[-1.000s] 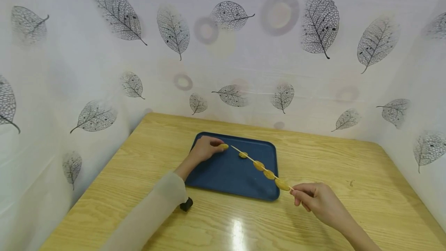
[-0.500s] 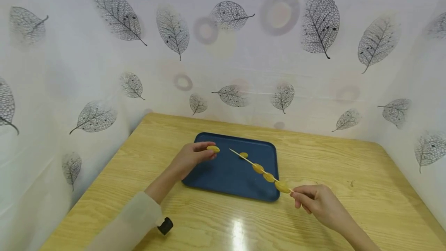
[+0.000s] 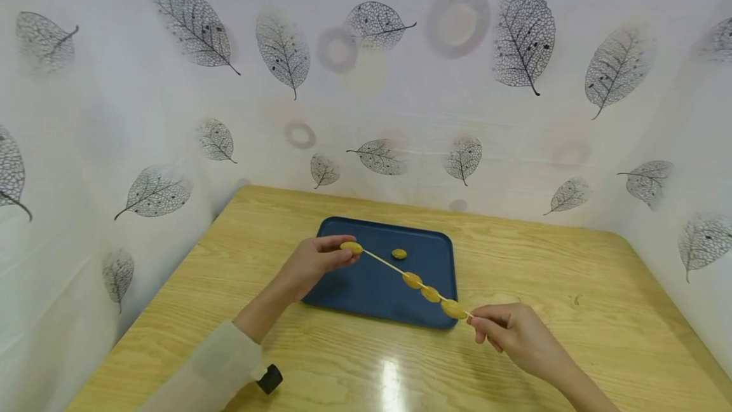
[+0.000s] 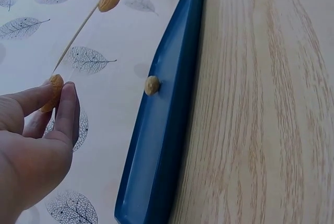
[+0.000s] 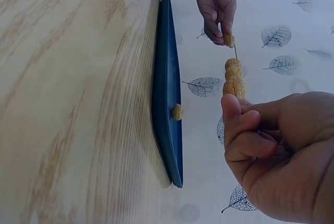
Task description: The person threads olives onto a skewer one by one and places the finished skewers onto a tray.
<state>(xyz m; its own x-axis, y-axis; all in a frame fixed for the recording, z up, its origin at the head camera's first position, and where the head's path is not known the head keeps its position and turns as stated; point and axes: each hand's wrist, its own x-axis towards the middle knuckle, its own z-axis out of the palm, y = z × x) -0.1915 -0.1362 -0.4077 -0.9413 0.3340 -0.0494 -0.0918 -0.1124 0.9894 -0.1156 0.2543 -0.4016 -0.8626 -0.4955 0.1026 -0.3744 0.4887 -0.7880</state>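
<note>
Between the thumb and fingers of my left hand [image 3: 309,266] is a yellow-brown, wrinkled oval fruit [image 3: 351,248], perhaps a dried one. My right hand [image 3: 517,337] pinches the lower end of a thin wooden skewer [image 3: 382,261], which slants up to the left above the tray. Three similar fruits [image 3: 430,294] are threaded on the skewer's lower half. Its pointed tip meets the end of the fruit in my left hand, as the left wrist view shows; whether it has pierced it I cannot tell. One loose fruit [image 3: 399,254] lies on the dark blue tray [image 3: 366,285].
The tray rests on a light wood-grain table [image 3: 532,259]. A pale curtain [image 3: 412,107] printed with leaves stands behind and at both sides. A small black device [image 3: 270,379] is strapped at my left wrist, below the cream sleeve [image 3: 223,358].
My left hand has drawn back left from over the tray with the fruit. The skewer has shifted slightly left, closing the gap, and its tip now meets that fruit.
</note>
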